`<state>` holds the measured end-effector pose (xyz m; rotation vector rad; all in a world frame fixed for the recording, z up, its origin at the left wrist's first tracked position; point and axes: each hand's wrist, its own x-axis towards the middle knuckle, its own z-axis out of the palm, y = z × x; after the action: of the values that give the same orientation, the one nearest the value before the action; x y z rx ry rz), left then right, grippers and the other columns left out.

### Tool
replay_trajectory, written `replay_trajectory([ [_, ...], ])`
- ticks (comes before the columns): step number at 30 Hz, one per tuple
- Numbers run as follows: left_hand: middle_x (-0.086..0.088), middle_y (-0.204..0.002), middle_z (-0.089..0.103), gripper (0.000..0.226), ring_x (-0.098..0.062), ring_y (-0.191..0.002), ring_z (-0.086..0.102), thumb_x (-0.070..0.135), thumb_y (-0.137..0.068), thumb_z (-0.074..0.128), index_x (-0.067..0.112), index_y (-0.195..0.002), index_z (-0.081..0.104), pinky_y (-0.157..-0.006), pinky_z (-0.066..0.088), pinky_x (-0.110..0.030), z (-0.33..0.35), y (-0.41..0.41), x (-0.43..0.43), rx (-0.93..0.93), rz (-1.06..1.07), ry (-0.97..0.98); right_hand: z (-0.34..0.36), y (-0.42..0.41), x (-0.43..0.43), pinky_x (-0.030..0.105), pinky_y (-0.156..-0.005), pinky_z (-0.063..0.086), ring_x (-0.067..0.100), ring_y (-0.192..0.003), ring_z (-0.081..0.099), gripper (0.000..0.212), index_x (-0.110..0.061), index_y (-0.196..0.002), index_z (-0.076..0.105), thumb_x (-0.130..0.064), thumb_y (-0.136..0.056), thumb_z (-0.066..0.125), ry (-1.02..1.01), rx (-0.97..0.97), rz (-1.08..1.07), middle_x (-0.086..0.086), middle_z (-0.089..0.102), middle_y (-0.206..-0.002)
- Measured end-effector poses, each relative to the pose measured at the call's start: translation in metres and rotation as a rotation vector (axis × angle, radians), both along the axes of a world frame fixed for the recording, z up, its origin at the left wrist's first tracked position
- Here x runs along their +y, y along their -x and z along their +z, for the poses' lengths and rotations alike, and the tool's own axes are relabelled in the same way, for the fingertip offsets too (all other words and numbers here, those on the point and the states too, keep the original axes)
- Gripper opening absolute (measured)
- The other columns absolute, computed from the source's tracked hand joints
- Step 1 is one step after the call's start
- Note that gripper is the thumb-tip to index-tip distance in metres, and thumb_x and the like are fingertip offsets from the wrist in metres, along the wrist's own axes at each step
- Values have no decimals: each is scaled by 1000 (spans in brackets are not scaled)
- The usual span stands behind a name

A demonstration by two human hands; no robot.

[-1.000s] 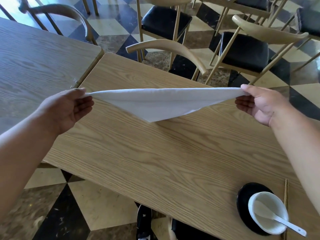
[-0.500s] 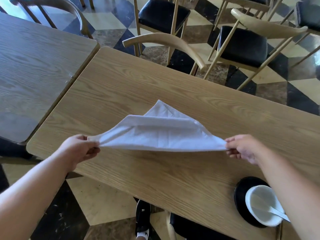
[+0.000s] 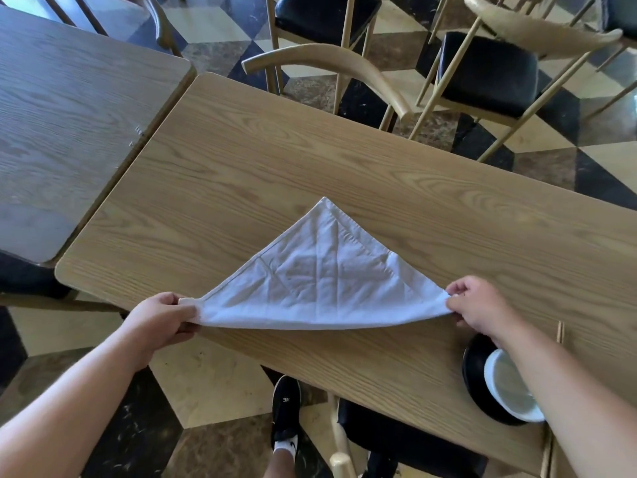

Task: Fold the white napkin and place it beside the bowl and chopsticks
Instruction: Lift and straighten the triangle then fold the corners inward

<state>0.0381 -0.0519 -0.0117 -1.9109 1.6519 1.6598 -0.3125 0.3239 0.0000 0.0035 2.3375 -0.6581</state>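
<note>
The white napkin [image 3: 324, 274] is folded into a triangle and lies on the light wooden table [image 3: 310, 160], its tip pointing away from me. My left hand [image 3: 162, 317] pinches the left corner and my right hand [image 3: 479, 303] pinches the right corner, both held slightly above the tabletop. The near edge sags between them. At the lower right a white bowl [image 3: 510, 391] sits on a black saucer [image 3: 477, 367], partly hidden by my right forearm. A short piece of the chopsticks [image 3: 560, 331] shows beyond that forearm.
A darker wooden table [image 3: 69, 108] adjoins on the left. Wooden chairs with black seats [image 3: 482, 70] stand across the table, and another chair [image 3: 396, 439] is tucked in near me. My black shoe [image 3: 286, 408] is on the checkered floor.
Both hands have lowered the napkin from mid-air toward me, and the folded triangle now lies flat on the table with its tip away from me.
</note>
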Motion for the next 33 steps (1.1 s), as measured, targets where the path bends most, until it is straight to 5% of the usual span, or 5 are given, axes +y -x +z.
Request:
replay_trajectory([
  [3, -18, -86, 78, 16, -24, -75, 72, 4, -89, 70, -3, -103, 67, -75, 63, -35, 1, 4, 8, 79, 34, -37, 17, -15, -7, 33, -60, 41, 25, -60, 54, 16, -25, -92, 62, -21, -76, 63, 82, 188, 33, 2, 64, -72],
  [10, -13, -96, 82, 16, -28, -86, 78, 13, -94, 71, 6, -108, 72, -82, 59, -39, -3, -4, 16, 118, 57, -103, 38, -101, -92, 28, -68, 48, 14, -67, 56, 38, -14, -113, 63, 4, -80, 71, 438, 687, 370, -7, 60, -77],
  [20, -16, -101, 81, 18, -27, -90, 78, 15, -97, 67, 6, -112, 72, -82, 59, -38, -14, -37, 1, 147, 131, -191, 6, -212, -232, 20, -83, 41, 12, -81, 54, 72, -10, -149, 44, 3, -82, 67, 667, 516, 746, -7, 60, -87],
  [27, -18, -108, 80, 21, -32, -102, 77, 19, -99, 66, 7, -115, 73, -77, 58, -33, -15, -44, -5, 195, 124, -255, -26, -253, -273, 43, -83, 51, 32, -86, 62, 27, -9, -103, 68, -6, -83, 49, 619, 490, 876, 10, 68, -93],
  [33, -22, -109, 79, 21, -35, -103, 76, 11, -95, 56, 7, -100, 76, -86, 59, -39, -13, -43, -10, 182, 130, -282, -47, -266, -277, 47, -76, 53, 32, -83, 58, 25, -13, -89, 66, -17, -80, 43, 518, 462, 1035, 9, 63, -90],
])
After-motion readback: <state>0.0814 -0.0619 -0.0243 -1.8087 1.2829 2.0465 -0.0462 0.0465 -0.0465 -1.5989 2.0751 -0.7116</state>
